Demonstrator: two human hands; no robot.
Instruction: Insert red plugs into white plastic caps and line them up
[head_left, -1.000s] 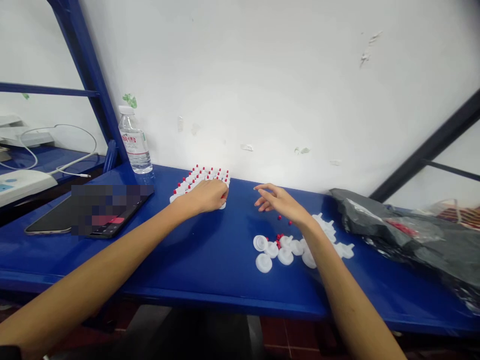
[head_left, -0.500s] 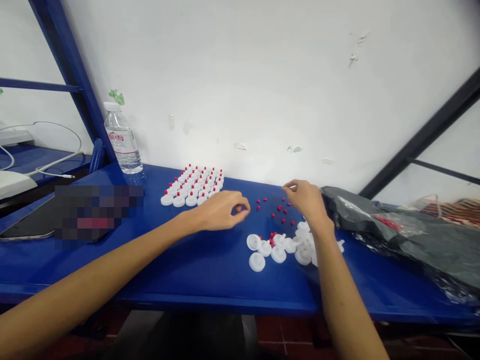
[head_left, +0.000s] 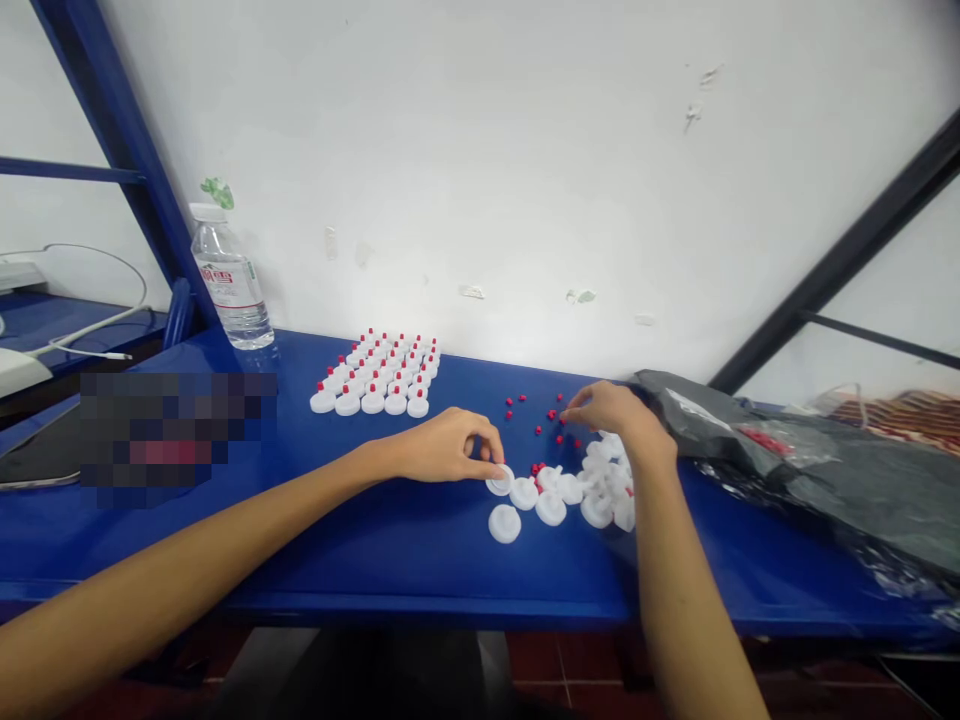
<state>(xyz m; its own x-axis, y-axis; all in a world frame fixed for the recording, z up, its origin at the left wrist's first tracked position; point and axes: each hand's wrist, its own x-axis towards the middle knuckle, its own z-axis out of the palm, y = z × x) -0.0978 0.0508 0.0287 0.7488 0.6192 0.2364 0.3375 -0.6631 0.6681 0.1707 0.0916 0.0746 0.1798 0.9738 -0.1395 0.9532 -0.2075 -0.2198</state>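
Note:
On the blue table [head_left: 375,540] my left hand [head_left: 446,450] pinches a white round cap [head_left: 499,482] at the left end of a loose heap of several white caps [head_left: 570,490]. My right hand [head_left: 611,410] hovers over several scattered small red plugs [head_left: 536,412], its fingertips pinched together at one of them. Farther left, near the wall, rows of white caps with red plugs fitted [head_left: 379,375] stand in a neat block. One white cap [head_left: 505,523] lies apart, nearer the table's front edge.
A clear water bottle [head_left: 225,285] stands at the back left by a blue frame post [head_left: 112,150]. A dark flat device [head_left: 45,450] lies at the left. A crumpled grey plastic bag [head_left: 810,470] covers the right side. White cables [head_left: 82,335] lie on the neighbouring surface.
My left hand left the block of finished caps and came right to the loose heap, closing on a white cap. My right hand swung right, then dropped onto the red plugs.

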